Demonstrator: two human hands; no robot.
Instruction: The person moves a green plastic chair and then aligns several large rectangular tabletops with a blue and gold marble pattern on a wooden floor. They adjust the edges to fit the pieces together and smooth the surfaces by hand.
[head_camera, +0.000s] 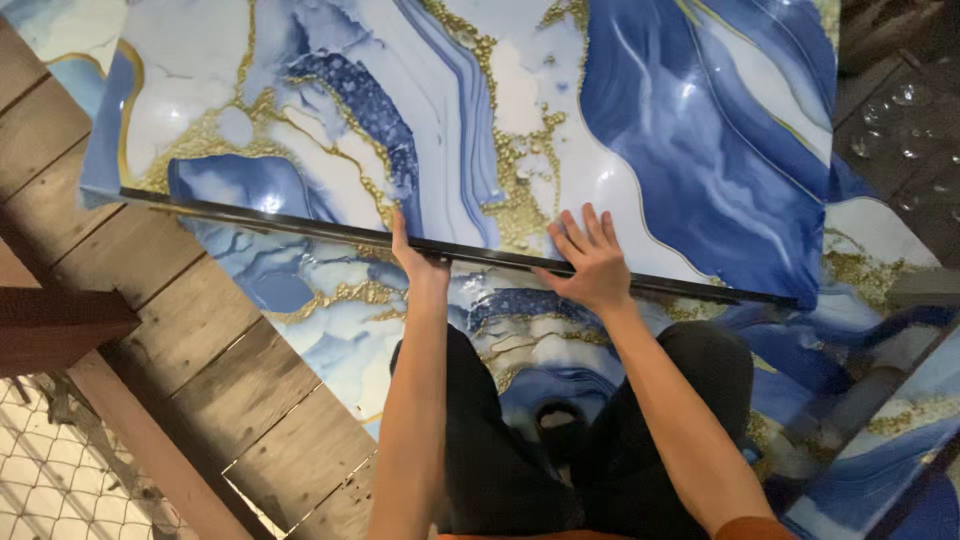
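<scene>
Left hand (412, 255) grip clasps marbled panel (520, 120) edge, fingers hidden; right hand (592, 262) flat, open

two hands, the left hand (415, 258) and right hand (592, 262), rest on one raised marbled panel (480, 110); at least two more marbled panels (300, 290) lie beneath them

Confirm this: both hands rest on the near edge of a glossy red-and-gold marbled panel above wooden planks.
Not quite. In the head view the panel is blue, white and gold, not red. The left hand and right hand do rest on its near edge, above the wooden planks.
</scene>
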